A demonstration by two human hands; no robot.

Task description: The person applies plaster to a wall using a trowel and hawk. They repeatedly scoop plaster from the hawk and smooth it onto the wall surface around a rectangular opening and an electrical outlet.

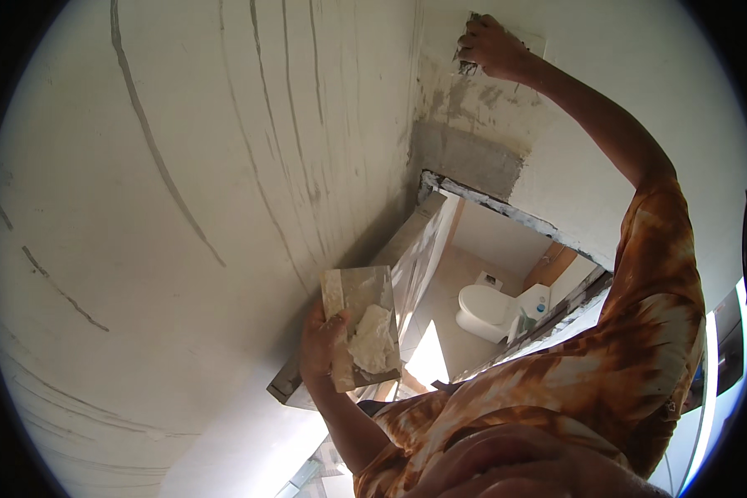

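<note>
My left hand (317, 342) grips the edge of a flat rectangular plastering trowel (361, 285), thumb over its face. A lump of whitish putty (373, 339) sits on that face. Stretched up high, my right hand (496, 50) is closed round a putty-smeared flat blade (468, 60) held at the wall. Its handle and much of its outline are hidden by the fingers. Beneath that hand the wall is patchy, with a bare grey cement patch (469, 158) lower down.
A doorway with a rough, chipped upper edge (494, 202) opens below the patch. Through it show a white toilet (485, 311) and a tiled floor. The pale wall (166, 149) on the left carries several long dark streaks. Bright light enters at the bottom.
</note>
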